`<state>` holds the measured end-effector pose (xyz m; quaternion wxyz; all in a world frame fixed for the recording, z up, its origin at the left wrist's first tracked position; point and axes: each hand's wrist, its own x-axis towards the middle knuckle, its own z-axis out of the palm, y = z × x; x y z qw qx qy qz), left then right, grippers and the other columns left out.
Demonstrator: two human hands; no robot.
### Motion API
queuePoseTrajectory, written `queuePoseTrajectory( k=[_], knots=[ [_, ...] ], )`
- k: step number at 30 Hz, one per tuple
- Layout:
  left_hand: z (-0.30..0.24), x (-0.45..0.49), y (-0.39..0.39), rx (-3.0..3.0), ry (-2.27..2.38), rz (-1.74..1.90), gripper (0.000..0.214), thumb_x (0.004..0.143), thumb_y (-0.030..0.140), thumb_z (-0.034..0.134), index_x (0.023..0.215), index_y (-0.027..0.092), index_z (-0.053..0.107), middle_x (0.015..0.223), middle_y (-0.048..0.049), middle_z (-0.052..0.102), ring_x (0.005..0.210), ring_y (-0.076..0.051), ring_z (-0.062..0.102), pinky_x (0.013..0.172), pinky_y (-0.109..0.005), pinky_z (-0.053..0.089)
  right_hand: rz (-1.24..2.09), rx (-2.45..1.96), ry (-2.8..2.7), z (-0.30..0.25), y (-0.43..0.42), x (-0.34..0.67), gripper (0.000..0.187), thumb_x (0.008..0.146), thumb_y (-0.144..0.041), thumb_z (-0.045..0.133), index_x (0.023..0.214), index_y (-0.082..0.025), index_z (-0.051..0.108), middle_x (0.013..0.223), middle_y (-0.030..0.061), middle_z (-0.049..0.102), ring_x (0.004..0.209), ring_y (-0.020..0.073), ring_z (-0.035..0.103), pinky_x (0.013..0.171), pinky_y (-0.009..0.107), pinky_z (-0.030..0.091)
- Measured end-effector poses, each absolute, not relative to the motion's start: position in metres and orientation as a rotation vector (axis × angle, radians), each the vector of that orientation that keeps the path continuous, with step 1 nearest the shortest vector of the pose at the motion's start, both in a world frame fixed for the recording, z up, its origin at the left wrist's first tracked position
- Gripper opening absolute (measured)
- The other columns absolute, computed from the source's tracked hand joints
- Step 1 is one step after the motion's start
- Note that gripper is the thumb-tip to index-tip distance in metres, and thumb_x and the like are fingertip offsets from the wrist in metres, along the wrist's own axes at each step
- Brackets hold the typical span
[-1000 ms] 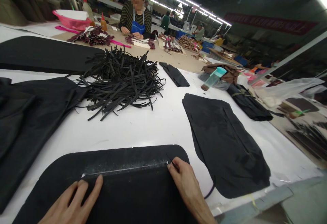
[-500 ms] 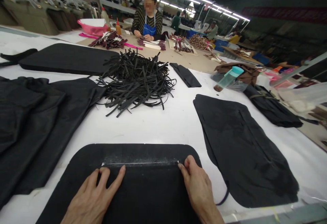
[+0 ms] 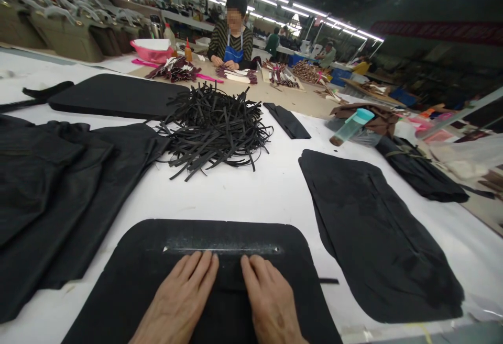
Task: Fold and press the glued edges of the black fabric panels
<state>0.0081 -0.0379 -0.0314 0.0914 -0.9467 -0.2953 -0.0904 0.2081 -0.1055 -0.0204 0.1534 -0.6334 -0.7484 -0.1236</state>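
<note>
At the far left stood olive bags (image 3: 66, 32) with pale handles, and nearer, at the left edge of the white table (image 3: 236, 197), lay overlapping black sheets (image 3: 70, 192). Beyond these a thick black slab (image 3: 118, 95) lay flat, with a pink bowl (image 3: 151, 53) behind it. To the right, in the near part of the scene, the left hand (image 3: 178, 294) rested on the black panel (image 3: 231, 234), palm down, its fingers stretched out and close together; its thumb could not be made out. The panel lay flat at the near middle of the table, crossed by a thin pale line (image 3: 231, 251) with a small white triangle at either end, the fingertips of both hands just on its near side. Beyond the panel, well apart from it, was a tangled heap of black strips (image 3: 220, 129), and farther back sat a person (image 3: 231, 40) in a blue apron. The right hand (image 3: 271, 294) also lay palm down on the panel, fingers narrowly spaced and extended, the thumb likewise unclear. Farther right, a folded black piece (image 3: 286, 120) lay beyond, a clear bottle (image 3: 352, 126) leaned, and a black stack (image 3: 377, 234) spread nearer.
</note>
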Motion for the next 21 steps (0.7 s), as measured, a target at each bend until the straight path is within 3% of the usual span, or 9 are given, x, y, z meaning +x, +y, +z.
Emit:
queuePoseTrajectory(
  k=[3,6,11,21],
  knots=[
    [-0.038,0.026,-0.037,-2.839,-0.860,-0.158,0.061,0.070,-0.002,0.035,0.125,0.021,0.049,0.116,-0.0078,0.061,0.103,-0.024,0.058,0.086,-0.039,0.047,-0.356,-1.729,-2.127,-0.036,-0.100,0.193,0.032,0.087,-0.007,0.037,0.109,-0.014,0.058,0.101,0.0086,0.065,0.093,0.0240,0.059,0.080,0.035,0.047],
    [-0.040,0.031,-0.035,-2.816,-0.834,-0.078,0.061,0.069,-0.001,0.037,0.124,0.020,0.050,0.116,-0.0096,0.061,0.100,-0.026,0.059,0.083,-0.042,0.049,-0.310,-1.733,-2.162,-0.048,-0.102,0.191,0.032,0.085,-0.011,0.046,0.116,-0.012,0.055,0.105,0.0090,0.063,0.102,0.0243,0.055,0.088,0.036,0.045],
    [-0.040,0.034,-0.038,-2.773,-0.909,-0.050,0.066,0.070,-0.002,0.041,0.129,0.027,0.045,0.117,-0.0077,0.059,0.101,-0.027,0.056,0.082,-0.041,0.049,-0.236,-1.753,-2.159,-0.052,-0.107,0.194,0.038,0.080,-0.010,0.054,0.119,-0.010,0.054,0.106,0.0094,0.062,0.105,0.0247,0.053,0.089,0.034,0.049],
    [-0.030,0.043,-0.042,-2.679,-0.822,0.042,0.076,0.065,-0.005,0.048,0.132,0.031,0.042,0.111,-0.0121,0.059,0.092,-0.032,0.058,0.077,-0.045,0.047,-0.233,-1.788,-2.091,-0.044,-0.113,0.214,0.039,0.084,-0.004,0.043,0.121,-0.011,0.053,0.109,0.0088,0.063,0.104,0.0220,0.055,0.088,0.030,0.051]
  ],
)
